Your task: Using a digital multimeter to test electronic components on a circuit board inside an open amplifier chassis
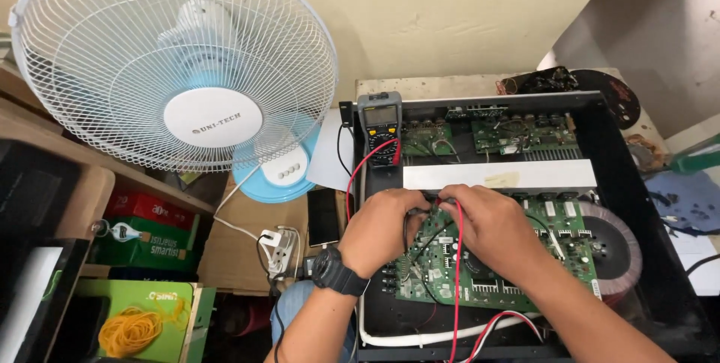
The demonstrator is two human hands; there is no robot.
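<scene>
open black chassis (pixel 622 175) on bench | green circuit board (pixel 517 265) inside, front centre | multimeter (pixel 380 129) propped at rear-left rim | left hand (pixel 379 229) + right hand (pixel 487 224) curled together on board's rear edge, red lead (pixel 457 258) over right; tips hidden, grip unclear

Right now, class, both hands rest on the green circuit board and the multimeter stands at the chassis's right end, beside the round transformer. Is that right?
Not quite. The head view shows the multimeter at the chassis's left end, far from the round transformer. Both the left hand and right hand do rest on the green circuit board.
</scene>
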